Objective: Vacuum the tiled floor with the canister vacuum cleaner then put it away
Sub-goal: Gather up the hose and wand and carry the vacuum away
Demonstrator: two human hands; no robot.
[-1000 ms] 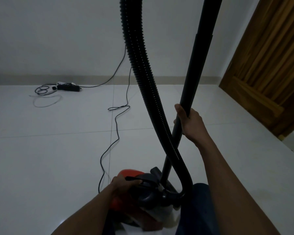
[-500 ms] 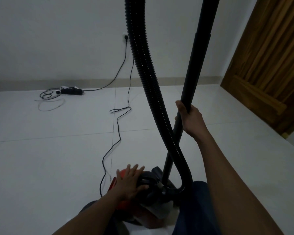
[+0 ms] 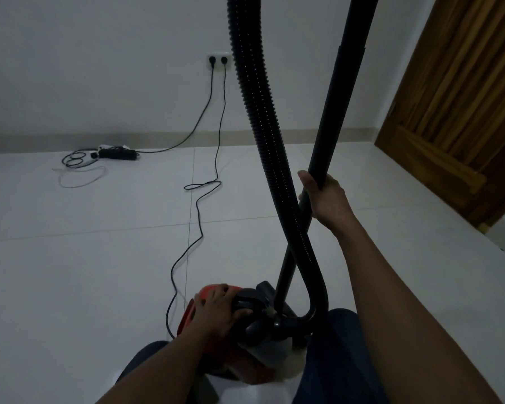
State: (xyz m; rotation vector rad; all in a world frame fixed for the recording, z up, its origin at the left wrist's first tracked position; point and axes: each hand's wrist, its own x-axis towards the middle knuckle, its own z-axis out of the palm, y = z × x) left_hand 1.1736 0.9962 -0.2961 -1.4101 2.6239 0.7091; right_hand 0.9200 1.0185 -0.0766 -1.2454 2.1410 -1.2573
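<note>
Black wand (image 3: 337, 112) gripped by right hand (image 3: 325, 199); left hand (image 3: 219, 309) flat on canister (image 3: 216, 290); trailing cord (image 3: 199, 205) could snag.

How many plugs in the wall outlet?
2: left plug and right plug, side by side in the wall outlet. Any beyond the hose would be hidden.
</note>
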